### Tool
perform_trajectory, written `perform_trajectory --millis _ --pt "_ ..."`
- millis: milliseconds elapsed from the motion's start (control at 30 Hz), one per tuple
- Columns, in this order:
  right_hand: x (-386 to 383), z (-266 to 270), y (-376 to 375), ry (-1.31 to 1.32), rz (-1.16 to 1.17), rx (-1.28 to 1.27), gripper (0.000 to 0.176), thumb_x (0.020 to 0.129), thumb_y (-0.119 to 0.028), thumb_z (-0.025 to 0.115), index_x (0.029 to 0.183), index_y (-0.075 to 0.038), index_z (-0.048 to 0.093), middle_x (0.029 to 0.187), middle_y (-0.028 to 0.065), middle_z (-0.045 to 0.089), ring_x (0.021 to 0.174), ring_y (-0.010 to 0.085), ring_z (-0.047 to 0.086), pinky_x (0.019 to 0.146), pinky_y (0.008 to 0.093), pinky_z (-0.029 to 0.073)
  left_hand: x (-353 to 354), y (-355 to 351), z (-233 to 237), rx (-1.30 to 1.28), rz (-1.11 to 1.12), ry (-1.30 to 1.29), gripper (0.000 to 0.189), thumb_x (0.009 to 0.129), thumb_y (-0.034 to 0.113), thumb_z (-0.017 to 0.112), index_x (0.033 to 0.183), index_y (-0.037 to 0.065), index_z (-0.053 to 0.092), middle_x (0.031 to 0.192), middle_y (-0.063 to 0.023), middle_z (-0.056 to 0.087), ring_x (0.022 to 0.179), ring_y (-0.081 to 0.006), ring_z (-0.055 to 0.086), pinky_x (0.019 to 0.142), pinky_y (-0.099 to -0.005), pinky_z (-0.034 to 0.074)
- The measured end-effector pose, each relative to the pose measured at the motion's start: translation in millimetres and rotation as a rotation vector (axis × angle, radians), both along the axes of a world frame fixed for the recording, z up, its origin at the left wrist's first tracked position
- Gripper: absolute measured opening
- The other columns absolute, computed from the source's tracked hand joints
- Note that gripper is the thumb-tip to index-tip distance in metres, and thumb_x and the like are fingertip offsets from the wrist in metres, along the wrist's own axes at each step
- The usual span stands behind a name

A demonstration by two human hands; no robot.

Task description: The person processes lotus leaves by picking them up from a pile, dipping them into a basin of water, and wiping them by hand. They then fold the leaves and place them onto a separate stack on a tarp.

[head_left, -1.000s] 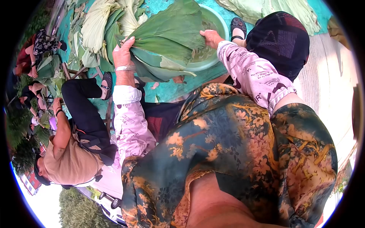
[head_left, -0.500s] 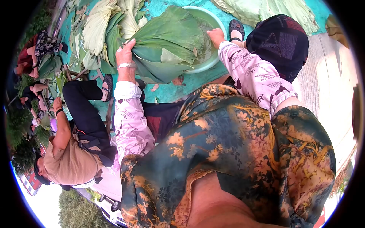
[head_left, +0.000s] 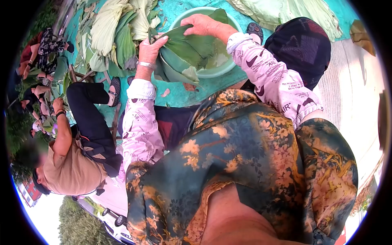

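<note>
Large green leaves, which look like lotus leaves (head_left: 185,47), hang folded over a pale green basin (head_left: 234,24) with water in it. My left hand (head_left: 151,52) is closed on their gathered end at the left of the basin, thumb pointing up. My right hand (head_left: 207,27) reaches across the basin and pinches the upper edge of a leaf between thumb and fingers. Its fingertips are partly hidden behind the leaf. A lower flap of leaf droops over the basin's near rim.
Piles of pale and green leaves (head_left: 108,30) lie on the turquoise sheet (head_left: 179,96), left of the basin. More pale leaves (head_left: 286,16) are spread at upper right. A co-worker (head_left: 73,167) sits at left, and other people sit beyond. Dark patterned cloth (head_left: 300,49) covers my right knee.
My right hand has moved left from the basin's right rim onto the leaf. The spread leaf is now folded and bunched, and my left hand has shifted slightly up and right.
</note>
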State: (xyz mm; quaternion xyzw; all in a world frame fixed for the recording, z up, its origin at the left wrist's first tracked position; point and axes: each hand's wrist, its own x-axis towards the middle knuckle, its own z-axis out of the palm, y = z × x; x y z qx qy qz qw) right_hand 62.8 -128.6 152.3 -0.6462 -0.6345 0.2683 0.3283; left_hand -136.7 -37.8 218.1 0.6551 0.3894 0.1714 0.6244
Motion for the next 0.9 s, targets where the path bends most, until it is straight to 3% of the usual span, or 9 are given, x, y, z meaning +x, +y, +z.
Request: perform_trajectory --millis 33,133,167,300,400,433,533,667,900 --pt "2.5 -2.4 -0.5 0.049 -0.018 0.045 0.026 0.072 -0.021 0.064 0.094 -0.009 0.058 0.080 0.0065 0.059 0.079 0.0223 0.056 0.074 0.0310 0.043 -0.3 1.7 -4.6 0.043 -0.007 -0.013 0.027 0.071 0.010 0.069 0.096 0.003 0.061 0.082 -0.0004 0.062 0.074 -0.0081 0.055 0.066 -0.0211 0.043" --pt "21.4 1.3 -2.4 0.152 -0.113 0.002 0.028 0.072 -0.022 0.064 0.095 -0.009 0.057 0.082 0.0049 0.060 0.081 0.0169 0.055 0.075 0.0298 0.042 -3.0 0.1 -1.4 0.069 -0.026 -0.014 0.025 0.070 0.010 0.070 0.093 0.004 0.063 0.083 -0.0003 0.062 0.075 -0.0082 0.055 0.069 -0.0221 0.043" --pt "26.6 3.3 -3.8 0.200 -0.164 0.029 0.019 0.074 -0.017 0.061 0.089 -0.006 0.059 0.088 0.0050 0.060 0.084 0.0136 0.055 0.076 0.0278 0.043 -5.4 2.1 -3.7 0.078 -0.018 0.015 0.028 0.068 0.012 0.072 0.093 0.004 0.063 0.083 -0.0005 0.061 0.076 -0.0087 0.055 0.072 -0.0229 0.043" --pt "44.1 18.2 -6.0 0.287 -0.230 0.083 0.035 0.070 -0.024 0.064 0.095 0.000 0.059 0.082 0.0052 0.060 0.074 0.0137 0.054 0.063 0.0284 0.044 -12.9 10.9 -17.8 0.099 0.035 0.135 0.037 0.064 0.014 0.075 0.097 0.003 0.061 0.085 -0.0013 0.061 0.075 -0.0093 0.055 0.069 -0.0225 0.043" --pt "36.0 42.7 -15.8 0.778 -0.240 0.047 0.030 0.071 -0.021 0.063 0.092 -0.001 0.060 0.078 0.0039 0.060 0.069 0.0126 0.053 0.061 0.0283 0.044 -12.3 13.5 -28.4 0.033 0.179 0.164 0.036 0.064 0.014 0.076 0.094 0.002 0.061 0.082 -0.0019 0.061 0.071 -0.0099 0.055 0.064 -0.0235 0.044" --pt "31.5 53.1 -15.0 0.633 -0.266 0.044 0.024 0.072 -0.016 0.062 0.090 0.000 0.060 0.076 0.0027 0.059 0.067 0.0110 0.053 0.059 0.0269 0.043 -16.2 22.2 -38.6 0.052 0.212 0.161 0.032 0.063 0.015 0.076 0.088 0.001 0.060 0.078 -0.0032 0.060 0.065 -0.0110 0.055 0.059 -0.0246 0.045" --pt "27.9 56.1 -19.0 0.978 -0.198 0.081 0.019 0.073 -0.011 0.060 0.089 -0.001 0.059 0.077 0.0023 0.059 0.065 0.0092 0.052 0.058 0.0248 0.043 -20.5 31.4 -48.6 -0.048 0.204 0.207 0.049 0.059 0.014 0.078 0.097 -0.006 0.054 0.082 -0.0081 0.060 0.067 -0.0135 0.056 0.062 -0.0273 0.047" --pt "24.0 74.7 -24.8 1.208 -0.054 0.197 0.023 0.074 -0.008 0.060 0.096 0.000 0.057 0.082 0.0021 0.060 0.068 0.0099 0.055 0.062 0.0251 0.046 -21.6 34.4 -57.8 -0.025 0.221 0.231 0.042 0.061 0.010 0.077 0.091 -0.007 0.053 0.079 -0.0104 0.059 0.063 -0.0157 0.055 0.056 -0.0299 0.047" --pt "29.3 85.2 -30.3 1.228 -0.126 0.238 0.029 0.075 -0.006 0.058 0.104 -0.001 0.054 0.087 0.0038 0.060 0.071 0.0118 0.057 0.066 0.0271 0.047 -29.2 42.4 -67.3 -0.037 0.254 0.189 0.021 0.064 0.001 0.069 0.080 0.001 0.056 0.070 -0.0061 0.058 0.058 -0.0163 0.055 0.052 -0.0288 0.046"
